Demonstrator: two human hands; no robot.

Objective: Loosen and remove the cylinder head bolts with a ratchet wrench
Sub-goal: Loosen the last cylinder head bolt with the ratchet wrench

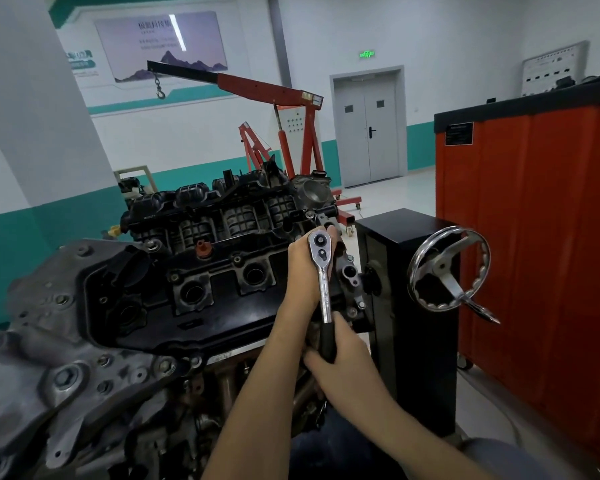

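So both hands are on the ratchet wrench (323, 271) right now. The right hand (343, 358) is wrapped around the black grip at the bottom of the handle. The left hand (303, 271) is up at the chrome head, fingers curled in behind it, with a fingertip poking out over the top. The wrench sits at the right end of the engine (84, 341), just off the edge of the black valve cover (153, 317), with the handle running back toward the person. Whatever bolt it's on is hidden under the head and the left hand, so I can't see it. A few small cover bolts (237, 259) show along the top of the cover.

Just to the right is the black engine stand (409, 306) with its chrome handwheel (447, 268), and beyond that an orange tool cabinet (534, 237). A red engine hoist (281, 95) stands in the back near a grey double door (368, 129).
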